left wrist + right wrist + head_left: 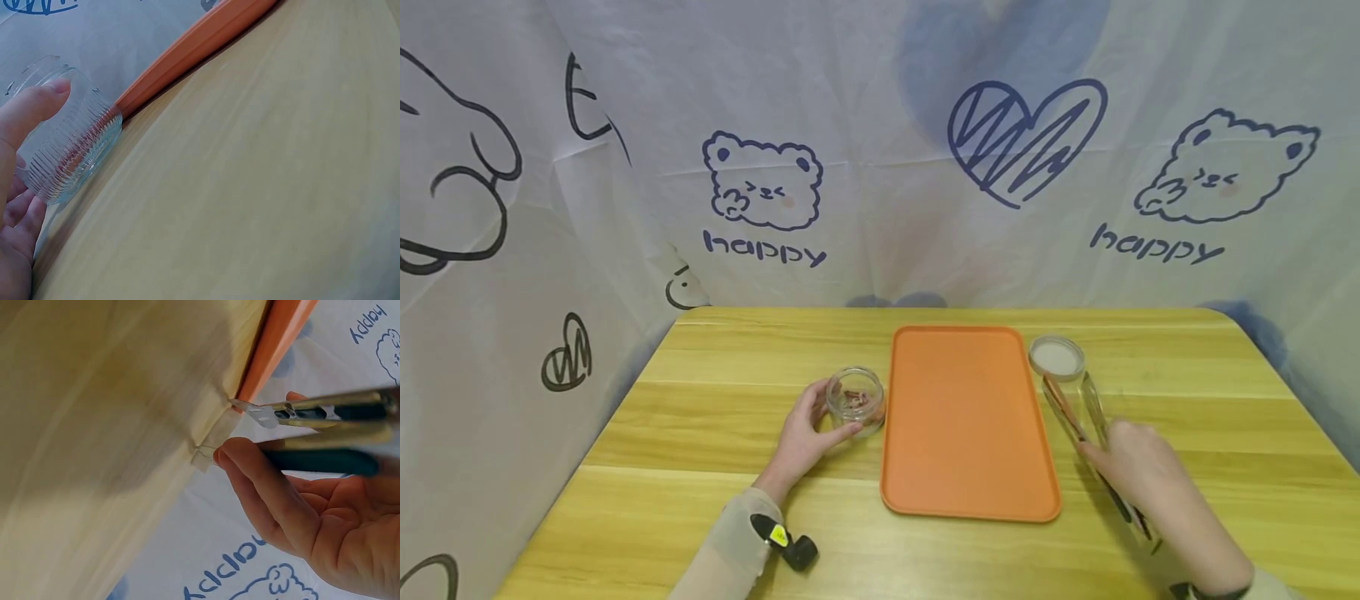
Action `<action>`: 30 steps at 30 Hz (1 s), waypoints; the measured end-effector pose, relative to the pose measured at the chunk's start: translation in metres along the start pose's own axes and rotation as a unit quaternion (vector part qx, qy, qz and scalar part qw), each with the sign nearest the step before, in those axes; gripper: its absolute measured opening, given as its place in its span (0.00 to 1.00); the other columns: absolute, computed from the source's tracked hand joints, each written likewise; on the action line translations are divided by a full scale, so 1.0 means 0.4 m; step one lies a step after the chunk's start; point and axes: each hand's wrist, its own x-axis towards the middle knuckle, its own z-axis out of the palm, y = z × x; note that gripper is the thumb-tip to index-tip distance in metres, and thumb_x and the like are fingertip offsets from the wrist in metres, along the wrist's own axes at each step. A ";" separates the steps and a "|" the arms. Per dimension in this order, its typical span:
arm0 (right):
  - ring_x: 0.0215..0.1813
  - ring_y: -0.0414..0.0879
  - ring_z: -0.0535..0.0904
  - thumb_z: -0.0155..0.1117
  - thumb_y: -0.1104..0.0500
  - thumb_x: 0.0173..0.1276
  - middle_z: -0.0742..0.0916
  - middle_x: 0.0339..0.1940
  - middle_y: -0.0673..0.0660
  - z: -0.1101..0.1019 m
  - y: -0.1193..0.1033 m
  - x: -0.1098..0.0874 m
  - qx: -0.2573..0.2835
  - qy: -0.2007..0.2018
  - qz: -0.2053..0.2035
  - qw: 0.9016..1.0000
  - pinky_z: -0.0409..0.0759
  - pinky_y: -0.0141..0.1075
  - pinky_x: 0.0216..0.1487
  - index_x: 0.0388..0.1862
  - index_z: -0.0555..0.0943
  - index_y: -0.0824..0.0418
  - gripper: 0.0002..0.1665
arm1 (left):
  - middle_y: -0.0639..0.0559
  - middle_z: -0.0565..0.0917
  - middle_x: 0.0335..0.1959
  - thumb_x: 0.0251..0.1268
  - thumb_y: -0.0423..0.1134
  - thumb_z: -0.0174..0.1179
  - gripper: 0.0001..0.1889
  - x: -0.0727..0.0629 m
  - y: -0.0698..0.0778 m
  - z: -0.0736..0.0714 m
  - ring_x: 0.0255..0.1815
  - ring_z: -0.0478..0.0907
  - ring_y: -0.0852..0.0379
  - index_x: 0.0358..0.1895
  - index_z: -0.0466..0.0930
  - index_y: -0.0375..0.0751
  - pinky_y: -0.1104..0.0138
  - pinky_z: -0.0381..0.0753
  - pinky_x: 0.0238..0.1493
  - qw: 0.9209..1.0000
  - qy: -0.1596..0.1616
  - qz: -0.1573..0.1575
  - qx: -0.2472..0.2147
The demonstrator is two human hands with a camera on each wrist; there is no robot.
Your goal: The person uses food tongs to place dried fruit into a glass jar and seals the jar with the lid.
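On the left side of the table, my left hand (801, 442) holds a ribbed glass jar (94, 131), thumb on one side and fingers on the other. The jar is uncovered, and small reddish-brown pieces (856, 400) lie in its bottom. My right hand (1146, 462) grips metal tongs (331, 461) with dark green handle parts, to the right of the orange tray. The tongs' two arms are spread, tips pointing away from me near a round lid (1057, 357). Nothing shows between the tips.
An orange rectangular tray (966, 417) lies between the two hands, its left edge right beside the jar. The wooden table (700, 450) ends at a printed cloth (865, 208) at the back, with more cloth along the sides.
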 end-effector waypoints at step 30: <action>0.15 0.44 0.66 0.67 0.51 0.61 0.71 0.15 0.54 0.050 -0.016 0.023 0.006 -0.004 -0.026 1.000 0.67 0.33 0.14 0.16 0.67 0.60 0.24 | 0.36 0.70 0.64 0.49 0.31 0.74 0.40 -0.002 0.021 0.000 0.66 0.66 0.43 0.66 0.62 0.32 0.58 0.61 0.71 1.000 -0.005 -0.014 -0.001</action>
